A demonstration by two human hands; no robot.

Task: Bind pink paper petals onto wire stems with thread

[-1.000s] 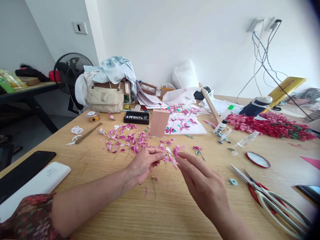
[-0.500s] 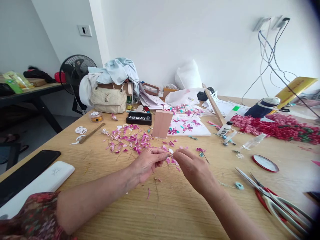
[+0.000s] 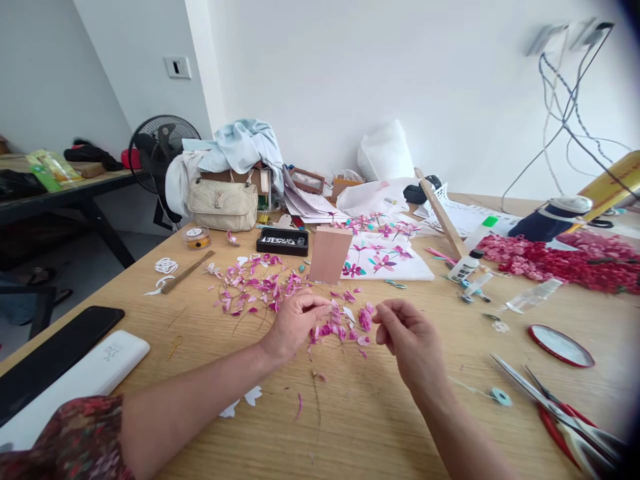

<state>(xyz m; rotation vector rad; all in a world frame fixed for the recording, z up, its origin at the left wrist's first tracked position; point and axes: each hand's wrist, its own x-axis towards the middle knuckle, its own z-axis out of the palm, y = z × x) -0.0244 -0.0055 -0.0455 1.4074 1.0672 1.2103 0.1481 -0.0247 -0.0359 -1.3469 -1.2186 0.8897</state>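
Note:
My left hand (image 3: 294, 321) rests on the wooden table (image 3: 380, 413), its fingers pinched on a small bunch of pink petals (image 3: 327, 327) on thin stems. My right hand (image 3: 410, 339) hovers just to the right of that bunch, with thumb and fingertips pinched together; whatever it holds is too small to make out. A scatter of loose pink petals (image 3: 253, 283) lies on the table just beyond my left hand.
Large scissors (image 3: 565, 417) lie at the front right, with a small teal spool (image 3: 500, 397) and a red lid (image 3: 561, 345) nearby. A wooden block (image 3: 328, 255), white sheet with pink flowers (image 3: 385, 260), red blossom heap (image 3: 555, 260), black phone (image 3: 50, 353), white case (image 3: 85, 377) and beige bag (image 3: 223, 205) surround the spot.
My right hand closed in on the bunch held by my left hand, then drew back to the right with its fingertips pinched. The view shifted slightly to the left.

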